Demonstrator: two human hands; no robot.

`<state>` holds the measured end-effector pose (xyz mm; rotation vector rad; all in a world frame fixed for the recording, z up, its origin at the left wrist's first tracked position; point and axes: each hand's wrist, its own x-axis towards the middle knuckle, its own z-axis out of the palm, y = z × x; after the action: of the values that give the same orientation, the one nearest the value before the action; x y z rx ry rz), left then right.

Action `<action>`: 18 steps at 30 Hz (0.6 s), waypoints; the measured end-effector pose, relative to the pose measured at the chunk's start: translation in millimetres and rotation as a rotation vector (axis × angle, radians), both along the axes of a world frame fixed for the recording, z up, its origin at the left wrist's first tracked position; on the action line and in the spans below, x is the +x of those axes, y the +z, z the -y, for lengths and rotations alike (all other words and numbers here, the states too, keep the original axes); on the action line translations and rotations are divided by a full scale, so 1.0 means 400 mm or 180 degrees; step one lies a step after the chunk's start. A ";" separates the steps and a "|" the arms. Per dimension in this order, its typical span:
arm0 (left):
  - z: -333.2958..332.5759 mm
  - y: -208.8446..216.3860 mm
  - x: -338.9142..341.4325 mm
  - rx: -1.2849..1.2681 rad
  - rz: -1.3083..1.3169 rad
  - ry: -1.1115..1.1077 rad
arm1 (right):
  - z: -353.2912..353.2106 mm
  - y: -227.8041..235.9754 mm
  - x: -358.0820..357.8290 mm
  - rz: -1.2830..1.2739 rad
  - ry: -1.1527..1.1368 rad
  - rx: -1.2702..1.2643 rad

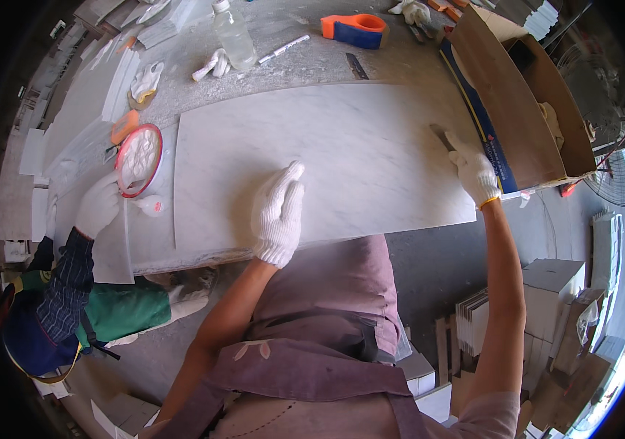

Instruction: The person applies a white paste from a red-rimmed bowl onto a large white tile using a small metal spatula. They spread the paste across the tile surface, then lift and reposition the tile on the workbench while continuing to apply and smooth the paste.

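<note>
A white, grey-veined slab (356,161), like marble tile, lies flat on the worktable in front of me. My left hand (281,214), in a white knit glove, rests on the slab near its front edge. Its fingers are stretched out, and nothing shows in them. At the slab's right end, my right hand (473,172) wears the same kind of glove, with a yellow cuff band. It is closed round a small flat-bladed tool like a putty knife (441,136). The blade points up and to the left over the slab; whether it touches the surface, I cannot tell.
A co-worker's gloved hand (99,205) is at a red-rimmed bowl of white paste (139,161) on the left. Behind the slab are a clear bottle (233,36), a marker (284,49) and an orange-and-blue tape dispenser (356,31). An open cardboard box (510,102) stands right.
</note>
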<state>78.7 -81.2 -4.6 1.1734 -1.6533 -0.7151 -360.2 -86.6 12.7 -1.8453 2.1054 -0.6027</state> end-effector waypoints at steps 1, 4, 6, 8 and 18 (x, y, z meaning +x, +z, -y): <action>-0.001 0.002 0.000 -0.0060 0.0023 0.0019 | 0.011 0.006 -0.004 0.0212 -0.0233 0.0083; -0.003 0.012 -0.003 -0.0146 0.0061 0.0033 | 0.012 0.004 0.009 -0.0013 -0.0110 -0.0123; -0.005 0.019 -0.005 -0.0147 0.0097 0.0048 | -0.018 -0.002 0.018 -0.0189 0.0008 0.0017; -0.008 0.026 -0.008 -0.0036 0.0041 0.0023 | -0.050 -0.016 0.024 -0.0415 0.0417 0.0122; -0.015 0.038 -0.022 0.0434 -0.0599 0.0096 | -0.047 -0.041 0.060 -0.0578 0.0472 -0.0527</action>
<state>70.0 -75.0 10.7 1.1855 -1.4459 -0.9026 -336.1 -67.7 -3.6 -2.2013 2.0568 -0.6101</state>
